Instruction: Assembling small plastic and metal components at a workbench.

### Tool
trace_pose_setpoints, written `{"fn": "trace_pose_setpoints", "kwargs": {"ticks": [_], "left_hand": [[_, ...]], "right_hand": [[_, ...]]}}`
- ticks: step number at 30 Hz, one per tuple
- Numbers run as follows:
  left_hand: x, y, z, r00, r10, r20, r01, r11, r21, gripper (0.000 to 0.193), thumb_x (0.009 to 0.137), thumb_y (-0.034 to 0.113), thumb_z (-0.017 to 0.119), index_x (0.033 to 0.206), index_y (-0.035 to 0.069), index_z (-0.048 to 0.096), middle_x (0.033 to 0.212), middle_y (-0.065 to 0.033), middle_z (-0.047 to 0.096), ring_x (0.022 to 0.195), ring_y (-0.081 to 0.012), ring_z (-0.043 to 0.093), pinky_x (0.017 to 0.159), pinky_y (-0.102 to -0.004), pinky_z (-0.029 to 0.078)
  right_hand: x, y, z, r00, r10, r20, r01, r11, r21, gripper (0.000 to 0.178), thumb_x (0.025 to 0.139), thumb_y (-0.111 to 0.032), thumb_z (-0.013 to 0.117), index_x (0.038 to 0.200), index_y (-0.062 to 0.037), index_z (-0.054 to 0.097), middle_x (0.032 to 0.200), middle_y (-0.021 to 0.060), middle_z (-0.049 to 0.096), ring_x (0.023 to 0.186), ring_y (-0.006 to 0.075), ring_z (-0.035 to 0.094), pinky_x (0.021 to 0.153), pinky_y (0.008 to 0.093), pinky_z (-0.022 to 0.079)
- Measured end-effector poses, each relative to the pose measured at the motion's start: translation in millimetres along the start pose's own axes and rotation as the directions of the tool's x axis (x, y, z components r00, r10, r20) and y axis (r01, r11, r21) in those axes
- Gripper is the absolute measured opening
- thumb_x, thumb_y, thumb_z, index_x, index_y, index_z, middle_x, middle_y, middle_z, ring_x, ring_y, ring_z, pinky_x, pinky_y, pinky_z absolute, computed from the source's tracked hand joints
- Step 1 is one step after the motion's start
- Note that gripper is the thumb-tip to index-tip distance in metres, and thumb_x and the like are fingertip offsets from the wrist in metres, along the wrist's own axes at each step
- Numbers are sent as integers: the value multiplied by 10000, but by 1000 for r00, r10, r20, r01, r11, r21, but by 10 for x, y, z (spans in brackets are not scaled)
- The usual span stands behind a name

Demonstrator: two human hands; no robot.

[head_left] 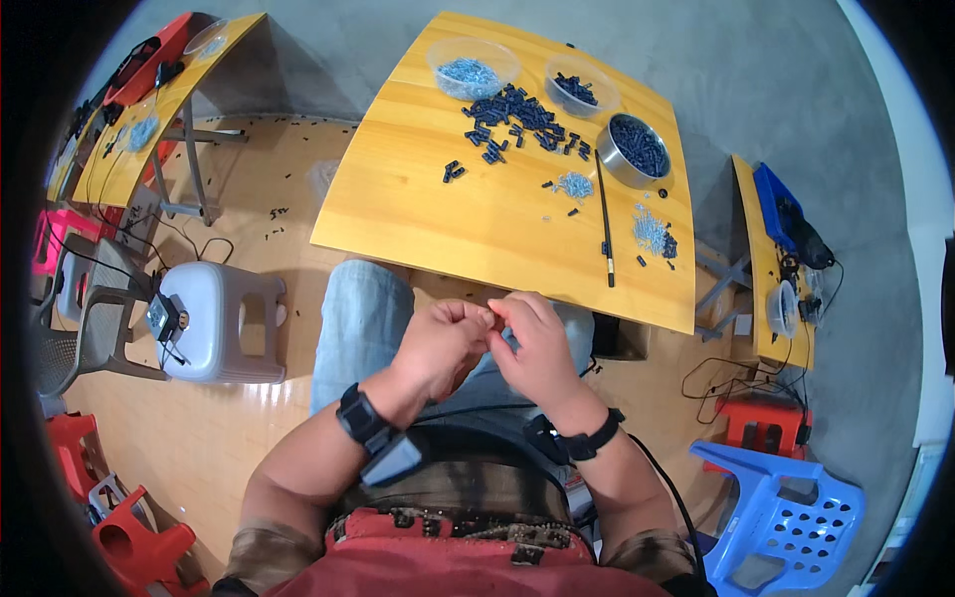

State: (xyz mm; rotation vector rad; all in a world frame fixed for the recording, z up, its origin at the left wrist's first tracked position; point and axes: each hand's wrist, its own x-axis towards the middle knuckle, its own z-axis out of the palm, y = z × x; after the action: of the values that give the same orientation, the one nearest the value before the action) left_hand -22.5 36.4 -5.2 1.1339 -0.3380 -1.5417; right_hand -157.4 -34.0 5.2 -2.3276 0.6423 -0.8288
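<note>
My left hand (445,343) and my right hand (532,340) meet over my lap, just in front of the near edge of the wooden table (398,214). The fingers of both are closed, thumbs and fingertips pinched together. Whatever lies between them is too small or too hidden to make out. On the table, a pile of small black plastic parts (517,114) spreads toward the back. Two little heaps of silvery pieces, one near the middle (575,185) and one at the right (652,234), lie closer to me. A thin black rod (604,219) rests between these heaps.
Along the table's back stand a clear tub of silvery pieces (470,75), a clear tub of black parts (577,88) and a steel bowl (637,149). A grey stool (219,318) is at left, a blue plastic chair (781,517) at right. Cables (741,383) trail nearby.
</note>
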Motion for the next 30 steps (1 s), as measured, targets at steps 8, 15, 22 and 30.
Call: {"fn": "trace_pose_setpoints", "kwargs": {"ticks": [8, 15, 22, 30], "left_hand": [[257, -235, -52, 991, -63, -122, 70, 996, 59, 153, 885, 100, 572, 876, -47, 613, 774, -98, 634, 652, -157, 611, 606, -273, 515], [455, -357, -47, 987, 11, -162, -9, 1000, 16, 146, 870, 118, 599, 841, -22, 628, 736, -84, 638, 621, -108, 592, 554, -216, 476], [507, -273, 24, 982, -55, -179, 57, 998, 5, 156, 873, 117, 602, 844, -34, 622, 772, -88, 638, 671, -122, 604, 638, -235, 509], [514, -270, 71, 983, -70, -169, 56, 995, -87, 150, 890, 107, 577, 838, -27, 619, 757, -76, 628, 668, -120, 593, 608, -228, 493]], "right_hand": [[-148, 187, 193, 924, 374, -75, -367, 925, 94, 268, 688, -36, 674, 933, -18, 567, 870, 137, 578, 769, 275, 580, 663, 345, 485], [-139, 352, 242, 900, 431, -66, -427, 902, 64, 167, 691, -42, 677, 817, -2, 574, 777, 137, 589, 714, 276, 595, 635, 345, 486], [-123, 458, 246, 905, 418, -76, -414, 908, 64, 122, 700, -58, 667, 768, -4, 581, 737, 140, 596, 704, 303, 590, 619, 361, 476], [-102, 451, 228, 910, 405, -87, -400, 914, 67, 103, 707, -63, 662, 756, -18, 584, 729, 140, 596, 701, 313, 585, 612, 372, 466]]}}
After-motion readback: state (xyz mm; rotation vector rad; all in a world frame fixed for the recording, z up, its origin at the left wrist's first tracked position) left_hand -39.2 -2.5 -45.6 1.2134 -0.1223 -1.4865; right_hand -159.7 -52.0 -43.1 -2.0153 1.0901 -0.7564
